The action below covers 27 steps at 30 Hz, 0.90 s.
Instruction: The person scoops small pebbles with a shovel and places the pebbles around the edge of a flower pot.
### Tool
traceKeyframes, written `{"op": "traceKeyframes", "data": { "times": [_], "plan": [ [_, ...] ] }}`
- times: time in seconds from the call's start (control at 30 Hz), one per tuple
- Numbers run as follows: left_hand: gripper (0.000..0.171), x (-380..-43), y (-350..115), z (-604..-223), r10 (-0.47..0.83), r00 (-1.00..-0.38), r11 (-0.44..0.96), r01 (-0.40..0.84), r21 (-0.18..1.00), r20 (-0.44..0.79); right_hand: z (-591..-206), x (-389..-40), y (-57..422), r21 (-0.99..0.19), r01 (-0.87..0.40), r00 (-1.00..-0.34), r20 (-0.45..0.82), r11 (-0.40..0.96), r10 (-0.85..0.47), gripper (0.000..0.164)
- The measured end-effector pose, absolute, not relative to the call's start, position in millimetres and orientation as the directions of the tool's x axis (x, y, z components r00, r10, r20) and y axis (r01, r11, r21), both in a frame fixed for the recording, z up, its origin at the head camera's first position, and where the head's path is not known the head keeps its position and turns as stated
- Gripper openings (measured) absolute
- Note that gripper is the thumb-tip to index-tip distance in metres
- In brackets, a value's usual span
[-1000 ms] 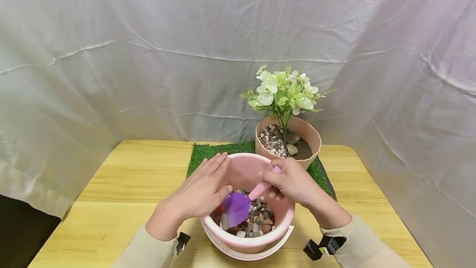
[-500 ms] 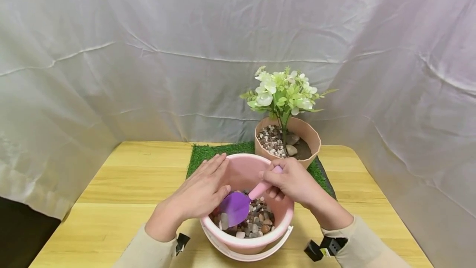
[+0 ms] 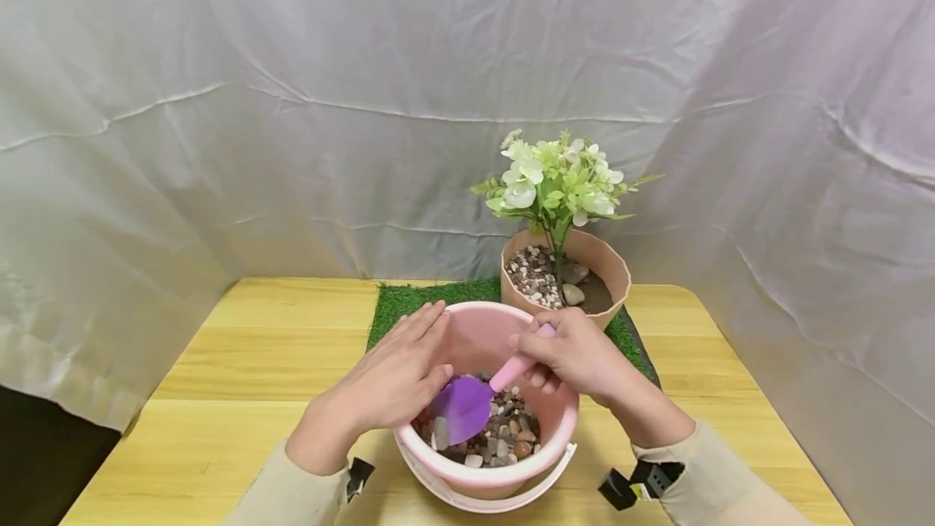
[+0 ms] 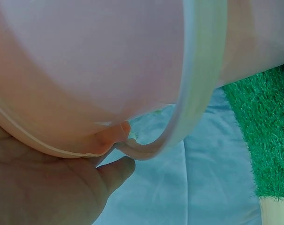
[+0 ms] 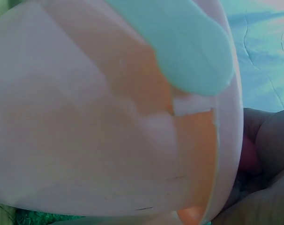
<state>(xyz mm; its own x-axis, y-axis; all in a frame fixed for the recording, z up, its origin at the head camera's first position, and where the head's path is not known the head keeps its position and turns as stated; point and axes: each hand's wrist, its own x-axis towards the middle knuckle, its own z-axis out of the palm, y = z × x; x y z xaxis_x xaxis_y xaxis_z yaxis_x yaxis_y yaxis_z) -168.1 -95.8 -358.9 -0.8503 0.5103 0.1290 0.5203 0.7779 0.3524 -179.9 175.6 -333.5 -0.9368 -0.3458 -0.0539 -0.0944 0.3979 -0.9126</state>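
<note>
A pink bucket (image 3: 562, 437) with multicoloured pebbles (image 3: 511, 433) in the bottom stands at the table's front. My right hand (image 3: 573, 355) grips the pink handle of a small shovel (image 3: 465, 410) over the right side. Its purple blade slants down among the pebbles at the left. Straight fingers of my left hand (image 3: 398, 376) rest on the left rim, the thumb pointing inward. In the left wrist view, that hand (image 4: 62, 192) lies along the rim near the white bail's pivot. The bucket wall (image 5: 85, 131) fills most of the right wrist view and hides the shovel blade.
Behind the bucket, a tan pot (image 3: 595, 250) holds a white-flowered plant (image 3: 558, 177), gravel and larger stones. Green artificial turf (image 3: 438, 293) lies underneath. The bucket's white bail (image 3: 504, 504) hangs down in front. Grey cloth (image 3: 365, 169) surrounds the wooden table (image 3: 256, 364).
</note>
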Motion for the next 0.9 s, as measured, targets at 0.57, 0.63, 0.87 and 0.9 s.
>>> {"op": "traceKeyframes", "data": {
  "times": [0.57,0.63,0.87,0.9],
  "plan": [
    [0.069,-167,-96,-359,0.504,-0.852,0.768,0.517,0.379,0.141,-330,-174,184,-0.945,-0.048,-0.936,-0.071,0.322,-0.345,0.026],
    [0.069,-167,-96,-359,0.506,-0.851,0.766,0.519,0.378,0.141,-330,-173,186,-0.95,-0.037,-0.935,-0.076,0.309,-0.346,0.027],
    [0.07,-167,-95,-358,0.51,-0.849,0.766,0.52,0.377,0.137,-331,-173,191,-0.961,-0.007,-0.937,-0.09,0.275,-0.337,0.025],
    [0.07,-167,-95,-358,0.51,-0.85,0.767,0.52,0.376,0.134,-331,-173,192,-0.962,-0.005,-0.939,-0.089,0.273,-0.333,0.025]
  ]
}}
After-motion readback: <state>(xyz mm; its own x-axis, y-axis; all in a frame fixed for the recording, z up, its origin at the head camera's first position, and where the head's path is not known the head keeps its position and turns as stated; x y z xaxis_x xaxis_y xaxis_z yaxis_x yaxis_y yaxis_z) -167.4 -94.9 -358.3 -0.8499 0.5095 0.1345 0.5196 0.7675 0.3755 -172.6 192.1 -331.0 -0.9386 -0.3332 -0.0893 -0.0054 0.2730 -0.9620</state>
